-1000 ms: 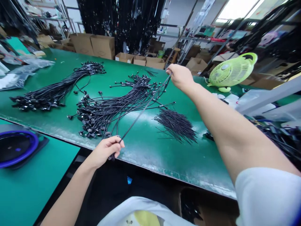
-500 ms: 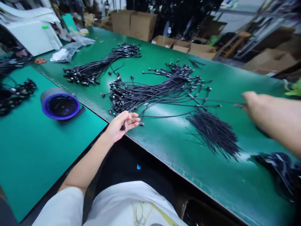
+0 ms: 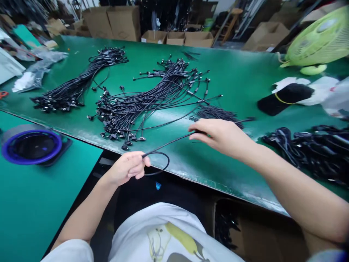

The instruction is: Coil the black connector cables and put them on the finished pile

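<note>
Black cable (image 3: pixel 166 145) stretches between both hands, just over the front edge of the green worktop (image 3: pixel 240 83). The left hand (image 3: pixel 127 167) curls closed around one end, with a small loop drooping beside it, while the right hand (image 3: pixel 220 136) pinches the cable further along between thumb and fingers. Beyond them, near the worktop's middle, lies a heap of black connector cables (image 3: pixel 131 116), with a second bundle (image 3: pixel 73 85) toward the left end and a tuft of short black wires (image 3: pixel 215 113) just behind the right hand.
</note>
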The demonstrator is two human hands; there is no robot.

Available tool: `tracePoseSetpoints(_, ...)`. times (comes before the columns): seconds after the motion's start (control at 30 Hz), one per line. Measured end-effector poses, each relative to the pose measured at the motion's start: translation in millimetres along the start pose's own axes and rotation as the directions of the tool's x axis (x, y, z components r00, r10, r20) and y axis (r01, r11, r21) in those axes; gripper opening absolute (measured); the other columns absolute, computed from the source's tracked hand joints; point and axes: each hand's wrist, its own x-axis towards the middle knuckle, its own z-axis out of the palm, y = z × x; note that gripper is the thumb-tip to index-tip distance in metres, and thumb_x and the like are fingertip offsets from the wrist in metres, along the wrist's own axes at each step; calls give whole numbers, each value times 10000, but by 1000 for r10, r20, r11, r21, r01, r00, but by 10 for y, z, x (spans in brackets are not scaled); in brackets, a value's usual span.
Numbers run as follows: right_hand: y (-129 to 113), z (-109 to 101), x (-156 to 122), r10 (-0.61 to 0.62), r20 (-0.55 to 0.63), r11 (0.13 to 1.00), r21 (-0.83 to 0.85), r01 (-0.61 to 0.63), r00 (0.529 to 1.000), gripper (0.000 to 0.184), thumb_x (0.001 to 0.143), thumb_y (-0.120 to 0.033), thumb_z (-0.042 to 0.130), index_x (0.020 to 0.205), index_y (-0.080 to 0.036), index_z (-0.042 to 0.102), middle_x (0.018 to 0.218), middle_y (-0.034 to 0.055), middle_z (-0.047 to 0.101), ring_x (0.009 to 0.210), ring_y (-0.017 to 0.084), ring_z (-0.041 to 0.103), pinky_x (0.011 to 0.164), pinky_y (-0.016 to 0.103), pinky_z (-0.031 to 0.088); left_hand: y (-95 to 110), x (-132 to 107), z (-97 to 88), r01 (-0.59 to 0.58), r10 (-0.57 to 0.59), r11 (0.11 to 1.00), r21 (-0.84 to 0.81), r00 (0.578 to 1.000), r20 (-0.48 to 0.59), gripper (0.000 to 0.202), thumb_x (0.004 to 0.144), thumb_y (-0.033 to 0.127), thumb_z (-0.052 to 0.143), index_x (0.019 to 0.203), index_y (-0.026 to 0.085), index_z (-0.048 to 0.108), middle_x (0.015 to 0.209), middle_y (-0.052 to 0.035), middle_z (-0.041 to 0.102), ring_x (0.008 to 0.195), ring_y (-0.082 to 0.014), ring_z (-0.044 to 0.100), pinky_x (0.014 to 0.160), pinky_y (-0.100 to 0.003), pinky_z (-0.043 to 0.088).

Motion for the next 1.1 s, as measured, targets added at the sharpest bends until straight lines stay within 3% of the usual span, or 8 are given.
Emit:
tracePoseSetpoints(0.1,236,192,-233,25,-45,985,174,-17,999,260,979,-390,438,1033,-222,629,949,41,699,825,177,657,710,289,479,117,-140,-199,-169,103,938,-303,969,-223,248,898,341,614,934,109,697,464,121,182,361,-23,121,384,-117,298)
tracePoseSetpoints(0.23,9,382,-471,-45,-174,999,18,49,984,229,991,-287,415,1022,-195,622,793,37,669,664,166,622,599,286,443,167,-135,-241,-324,180,904,-278,880,-439,222,924,279,576,1069,132,658,510,109,300,363,-12,233,435,-97,369)
tracePoseSetpoints(0.4,-728,328,-447,-395,-174,918,-34,395,902,273,995,-237,411,833,-191,625,597,-8,548,514,143,472,552,301,321,-83,123,89,-217,319,930,296,877,-361,310,916,437,570,981,146,655,753,-19,660,662,-118,643,715,-264,551)
tracePoseSetpoints(0.5,-942,253,-308,-374,-228,921,23,389,899,324,989,-253,442,700,-200,576,586,-14,521,513,130,433,553,301,285,-206,175,297,-140,288,826,547,938,-195,315,942,395,530,1116,161,649,962,-80,729,867,-180,691,830,-305,539)
tracePoseSetpoints(0.6,-1012,274,-216,-313,-297,943,14,332,902,303,982,-268,465,716,-189,585,617,-10,546,539,125,441,565,302,286,-231,167,383,-130,247,767,628,963,-103,262,930,361,558,1064,175,683,910,-65,749,883,-193,691,872,-315,515)
tracePoseSetpoints(0.8,-1091,410,-228,-315,-322,948,-71,309,893,284,964,-216,481,699,-190,579,622,1,546,554,138,447,568,318,273,-188,186,341,-175,232,932,318,961,-151,229,921,356,591,1029,173,675,783,-29,703,747,-141,671,764,-261,525)
tracePoseSetpoints(0.93,-742,215,-353,-117,-373,966,-260,17,921,232,948,-261,532,734,-206,605,595,6,539,569,151,473,582,320,303,-43,155,137,-213,200,977,-3,922,-331,277,922,385,586,1001,134,674,515,76,422,376,-25,359,406,-141,325)
tracePoseSetpoints(1.1,-357,43,-547,24,-475,940,-289,-181,880,102,933,-255,561,929,-202,648,649,25,610,610,181,540,557,305,348,134,103,-46,-189,23,910,-368,911,-411,192,956,158,479,1025,103,650,564,76,340,403,-11,303,407,-90,314)
